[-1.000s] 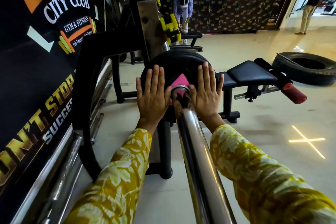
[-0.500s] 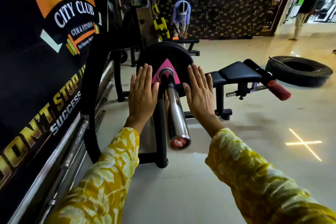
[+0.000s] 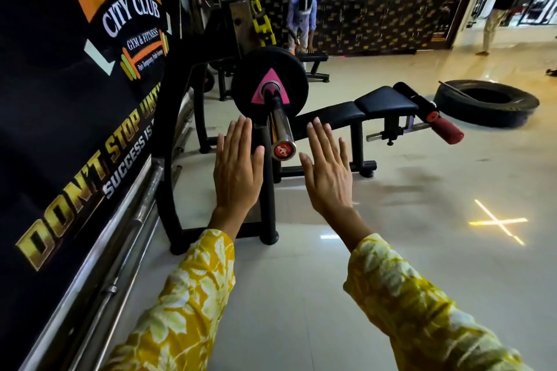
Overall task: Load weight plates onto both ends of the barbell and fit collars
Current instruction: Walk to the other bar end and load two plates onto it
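Well, at the far left a dark gym banner (image 3: 90, 105) covers the wall. Next comes the left hand (image 3: 238, 172), raised in the air with fingers straight and together, palm turned away toward the rack (image 3: 270, 220), gripping nothing.

Just right of it the barbell (image 3: 278, 126) juts toward the viewer, its chrome sleeve bare down to the red end cap (image 3: 282, 150). A black weight plate (image 3: 250, 75) with a pink triangle (image 3: 259, 93) at its hub sits on that sleeve, seated far in on the rack side. No collar shows on the sleeve.

The plate looks heavy and rigid. It is probably best taken by the rim with a hand on each side, since the flat face offers little purchase. The polished sleeve will likely let it slide freely, so a collar matters.

Across the bar, the right hand (image 3: 328, 172) mirrors the left. It is flat, released, palm forward, near the end cap but apart from it.

Farther right stand a black padded bench (image 3: 385, 105) and a tyre (image 3: 485, 105) lying on the floor (image 3: 391, 250).
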